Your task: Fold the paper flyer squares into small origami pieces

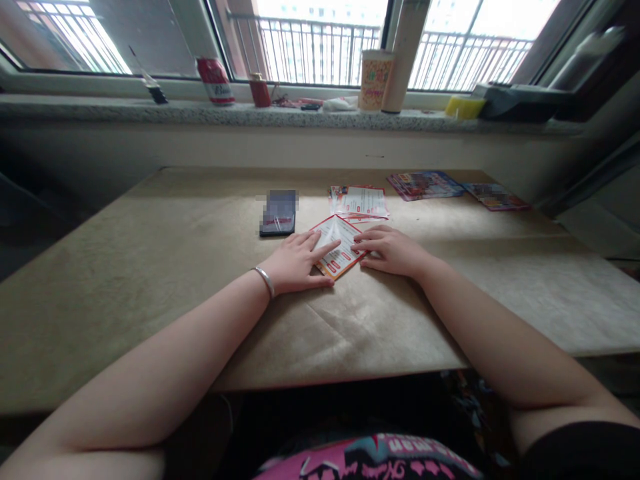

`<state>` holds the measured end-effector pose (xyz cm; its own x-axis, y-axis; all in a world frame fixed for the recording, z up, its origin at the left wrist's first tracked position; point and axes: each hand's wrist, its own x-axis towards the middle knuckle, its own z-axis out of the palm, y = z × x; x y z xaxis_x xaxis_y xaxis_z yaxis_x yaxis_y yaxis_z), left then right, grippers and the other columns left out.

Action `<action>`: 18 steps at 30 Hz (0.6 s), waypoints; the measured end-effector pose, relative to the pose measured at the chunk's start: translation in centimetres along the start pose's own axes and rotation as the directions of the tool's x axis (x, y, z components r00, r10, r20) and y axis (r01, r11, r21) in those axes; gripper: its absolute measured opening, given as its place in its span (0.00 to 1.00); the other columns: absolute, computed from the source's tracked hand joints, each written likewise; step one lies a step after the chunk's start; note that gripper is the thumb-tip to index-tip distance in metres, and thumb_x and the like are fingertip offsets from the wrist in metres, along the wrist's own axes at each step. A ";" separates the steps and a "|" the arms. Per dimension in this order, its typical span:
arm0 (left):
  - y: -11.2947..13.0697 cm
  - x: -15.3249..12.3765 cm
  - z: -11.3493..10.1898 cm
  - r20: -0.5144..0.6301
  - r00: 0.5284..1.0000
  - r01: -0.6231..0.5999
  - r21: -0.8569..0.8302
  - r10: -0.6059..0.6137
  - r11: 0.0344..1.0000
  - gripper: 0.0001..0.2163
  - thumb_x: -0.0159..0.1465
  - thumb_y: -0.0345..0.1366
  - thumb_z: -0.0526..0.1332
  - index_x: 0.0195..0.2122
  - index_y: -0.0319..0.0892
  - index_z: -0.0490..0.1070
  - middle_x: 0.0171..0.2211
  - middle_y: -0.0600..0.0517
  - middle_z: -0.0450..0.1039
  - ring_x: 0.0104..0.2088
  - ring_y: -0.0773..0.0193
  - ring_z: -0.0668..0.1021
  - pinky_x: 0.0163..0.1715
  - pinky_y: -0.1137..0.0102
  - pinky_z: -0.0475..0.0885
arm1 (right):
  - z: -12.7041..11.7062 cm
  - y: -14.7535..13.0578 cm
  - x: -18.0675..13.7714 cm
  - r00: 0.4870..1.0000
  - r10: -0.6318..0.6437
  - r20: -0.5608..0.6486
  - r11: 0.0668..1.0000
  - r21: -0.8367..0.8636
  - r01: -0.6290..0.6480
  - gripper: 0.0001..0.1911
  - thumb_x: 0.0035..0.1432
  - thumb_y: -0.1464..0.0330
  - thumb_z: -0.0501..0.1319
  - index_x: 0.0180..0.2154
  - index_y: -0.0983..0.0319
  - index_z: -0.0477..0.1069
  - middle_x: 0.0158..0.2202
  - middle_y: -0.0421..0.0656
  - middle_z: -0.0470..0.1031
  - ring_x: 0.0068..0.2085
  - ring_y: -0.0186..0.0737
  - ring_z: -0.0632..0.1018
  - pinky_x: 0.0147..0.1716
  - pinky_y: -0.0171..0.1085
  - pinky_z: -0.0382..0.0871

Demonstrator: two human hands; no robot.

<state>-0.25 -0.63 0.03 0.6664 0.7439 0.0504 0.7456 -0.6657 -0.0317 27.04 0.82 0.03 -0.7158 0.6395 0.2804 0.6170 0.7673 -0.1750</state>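
A white printed card (336, 235) with a red and orange border lies flat on the table, turned cornerwise to me. My left hand (300, 259), with a silver bangle on its wrist, rests with spread fingers on the card's left side. From the right, my right hand (390, 250) lays its outstretched fingertips on the card's right edge. Just beyond the card is a loose pile of similar white cards (361, 202) with red edges. Left of that pile lies a dark phone-like rectangle (280, 212), partly blurred out.
Colourful cards (425, 185) and a second group of cards (495, 196) lie at the table's back right. The beige table (150, 267) ends at a wall below a stone windowsill (300, 117). On the sill stand a red can (215, 81), a patterned cup (375, 80) and yellow tape (465, 107).
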 end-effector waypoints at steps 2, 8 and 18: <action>-0.1 0.0 0.0 0.003 1.000 -0.013 0.001 0.013 1.000 0.38 0.59 0.64 0.55 0.67 0.54 0.54 0.67 0.40 0.52 0.66 0.41 0.58 0.62 0.52 0.54 | 0.1 -0.2 0.2 0.999 -0.027 -0.025 1.000 0.004 0.027 0.19 0.59 0.60 0.63 0.51 0.56 0.75 0.53 0.45 0.76 0.57 0.47 0.71 0.58 0.50 0.63; -0.3 0.1 -0.2 0.012 1.000 -0.028 -0.045 0.028 0.999 0.38 0.57 0.63 0.58 0.65 0.50 0.58 0.67 0.40 0.53 0.66 0.43 0.59 0.62 0.53 0.55 | 0.2 -0.3 0.4 0.999 -0.041 -0.007 0.999 -0.004 0.041 0.16 0.59 0.62 0.62 0.48 0.57 0.77 0.50 0.43 0.78 0.56 0.46 0.72 0.58 0.48 0.64; -0.6 0.1 0.0 0.036 0.993 -0.104 -0.157 0.111 0.982 0.41 0.60 0.59 0.59 0.66 0.37 0.53 0.68 0.41 0.52 0.68 0.53 0.56 0.66 0.62 0.51 | 0.1 -0.3 0.4 0.998 -0.044 -0.039 0.998 -0.042 0.042 0.13 0.61 0.67 0.59 0.45 0.60 0.78 0.48 0.44 0.80 0.49 0.44 0.77 0.52 0.45 0.69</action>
<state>-0.63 -0.11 0.08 0.7447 0.6674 0.0104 0.6616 -0.7401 0.1204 26.55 0.89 0.13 -0.7289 0.6029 0.3242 0.5993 0.7909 -0.1236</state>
